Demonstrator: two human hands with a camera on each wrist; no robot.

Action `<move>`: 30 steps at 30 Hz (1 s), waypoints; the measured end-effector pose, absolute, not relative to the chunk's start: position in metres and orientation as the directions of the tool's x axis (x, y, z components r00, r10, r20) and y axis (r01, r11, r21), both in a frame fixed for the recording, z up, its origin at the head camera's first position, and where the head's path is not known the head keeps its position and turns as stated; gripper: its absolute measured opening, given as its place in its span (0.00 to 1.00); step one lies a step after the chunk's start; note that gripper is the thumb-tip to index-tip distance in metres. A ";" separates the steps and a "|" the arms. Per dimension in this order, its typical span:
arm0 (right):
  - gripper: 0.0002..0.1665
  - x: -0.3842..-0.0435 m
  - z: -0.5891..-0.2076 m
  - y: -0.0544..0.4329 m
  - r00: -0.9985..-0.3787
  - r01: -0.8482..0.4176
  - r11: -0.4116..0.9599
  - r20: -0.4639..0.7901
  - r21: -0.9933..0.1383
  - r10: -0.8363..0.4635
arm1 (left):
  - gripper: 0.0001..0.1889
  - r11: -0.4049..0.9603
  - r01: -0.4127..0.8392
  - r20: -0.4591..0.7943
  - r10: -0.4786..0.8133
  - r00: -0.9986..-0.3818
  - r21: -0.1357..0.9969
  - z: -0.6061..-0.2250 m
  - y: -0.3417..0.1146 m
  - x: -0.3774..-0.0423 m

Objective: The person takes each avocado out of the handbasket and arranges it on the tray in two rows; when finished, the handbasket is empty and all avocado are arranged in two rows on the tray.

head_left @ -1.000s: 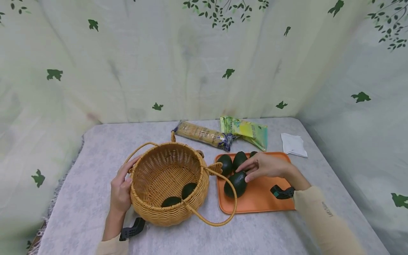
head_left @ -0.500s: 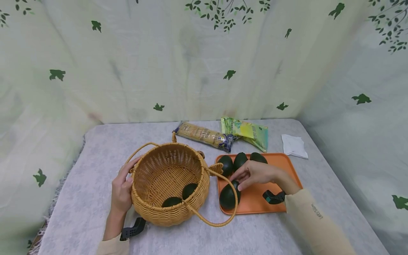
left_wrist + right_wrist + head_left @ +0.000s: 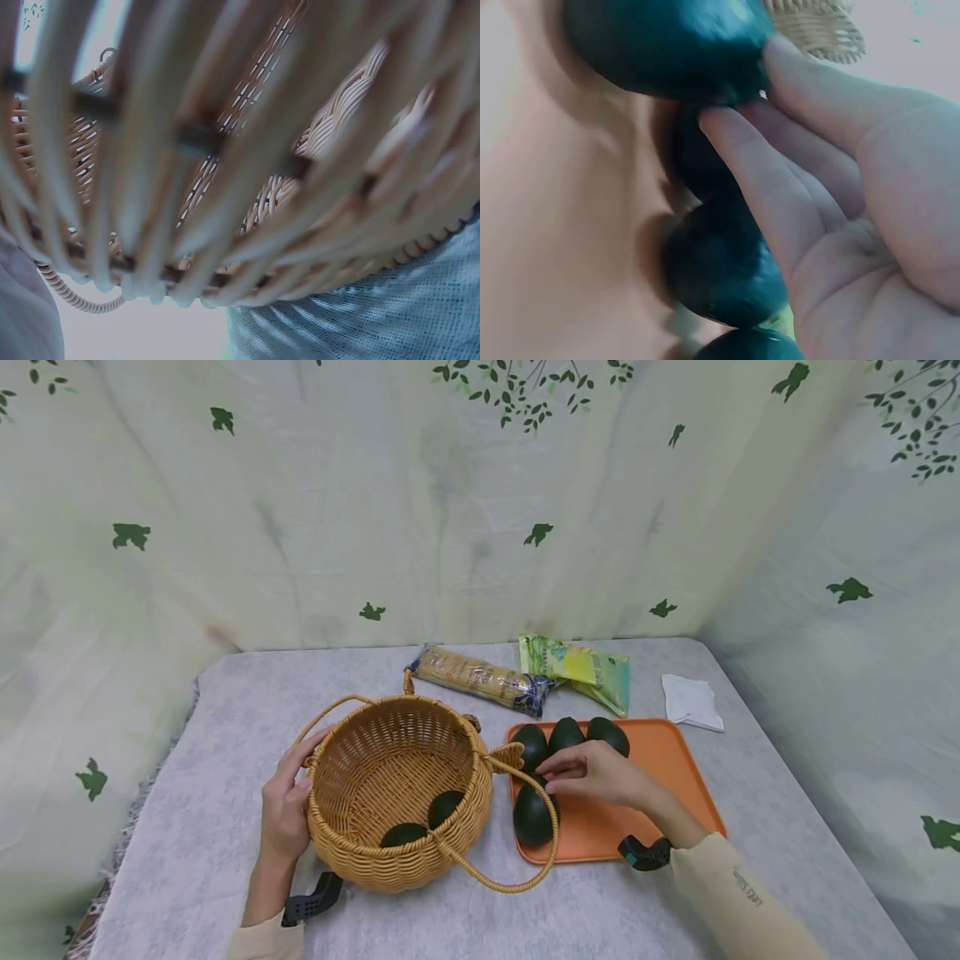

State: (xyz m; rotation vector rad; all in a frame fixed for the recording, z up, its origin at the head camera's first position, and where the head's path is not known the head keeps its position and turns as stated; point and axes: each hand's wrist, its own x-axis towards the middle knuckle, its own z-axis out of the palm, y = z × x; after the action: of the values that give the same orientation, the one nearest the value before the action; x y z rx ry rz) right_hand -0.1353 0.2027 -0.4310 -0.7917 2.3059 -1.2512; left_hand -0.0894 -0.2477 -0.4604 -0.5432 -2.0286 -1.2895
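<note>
The left hand (image 3: pixel 287 797) holds the side of a round wicker basket (image 3: pixel 397 868), its thumb near the rim and its other fingers partly hidden behind the wall. Woven basket strands (image 3: pixel 202 150) fill the left wrist view. Two dark green avocados (image 3: pixel 403 835) lie inside the basket. Over the orange tray (image 3: pixel 660 777), the right hand (image 3: pixel 600 772) pinches the narrow tip of an avocado (image 3: pixel 534 814) with thumb and fingertips. In the right wrist view the thumb and a finger meet the end of this avocado (image 3: pixel 675 45).
Three more avocados (image 3: pixel 566 735) line the tray's back left. Behind are a long pack of dried noodles (image 3: pixel 480 678) and green-yellow packets (image 3: pixel 577 668). A white folded tissue (image 3: pixel 692 702) lies to the right. The basket's looped handle (image 3: pixel 517 887) overhangs the tray's left edge.
The right hand has moved the avocado left and toward the front of the tray, setting it more upright, then shifted slightly up at its tip. The left hand and basket have stayed put.
</note>
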 end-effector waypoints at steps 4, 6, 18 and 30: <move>0.18 -0.130 -0.437 0.201 -0.779 -0.301 0.467 -0.069 -0.831 -0.624 | 0.30 0.417 0.653 0.720 -0.006 -0.694 0.632 -0.461 -0.248 -0.089; 0.20 -0.128 -0.440 0.201 -0.764 -0.282 0.459 -0.092 -0.842 -0.639 | 0.30 0.411 0.655 0.720 -0.006 -0.693 0.634 -0.461 -0.247 -0.089; 0.37 -0.115 -0.446 0.204 -0.732 -0.172 0.428 -0.175 -0.887 -0.658 | 0.30 0.410 0.652 0.719 -0.012 -0.695 0.638 -0.462 -0.248 -0.089; 0.39 -0.119 -0.433 0.211 -0.737 -0.252 0.445 -0.128 -0.859 -0.663 | 0.30 0.416 0.652 0.720 -0.010 -0.694 0.634 -0.461 -0.248 -0.090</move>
State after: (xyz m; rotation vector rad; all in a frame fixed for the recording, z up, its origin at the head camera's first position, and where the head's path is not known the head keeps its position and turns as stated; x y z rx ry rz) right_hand -0.1195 0.2110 -0.4326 -0.7690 2.2504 -1.2274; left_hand -0.0896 -0.2482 -0.4615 -0.5422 -2.0209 -1.3046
